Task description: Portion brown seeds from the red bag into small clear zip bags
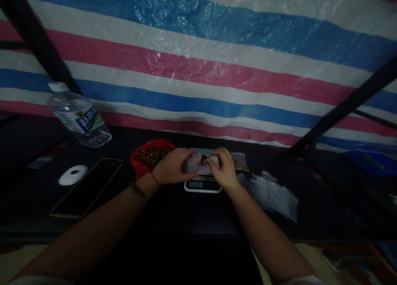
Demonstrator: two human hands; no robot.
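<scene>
Two bare hands meet over the middle of my feed, and I read the black table [186, 223] from its left side: a clear bottle [82, 115] with a printed label stands far left, before the striped sheet [198, 53]. Nearer me are a white rounded object [73, 175] and, just right of it, a dark phone [88, 188] lying flat. Next comes a red bag [135, 163], open, full of brown dried pieces [155, 153]; the left hand [173, 167] overlaps its right side. I see that hand's thumb and fingers curved apart around a clear thin-walled piece [191, 163], though whether they grip it I cannot tell. Right of this piece, a small dark clump [204, 159] shows above the scale [203, 187], just left of the thumb of the right hand [225, 169]. There the thumb and forefinger come close together; blur keeps me from telling what they pinch. Farther right I have a small filled packet [239, 161] and, nearer, overlapping clear bags [274, 194].
</scene>
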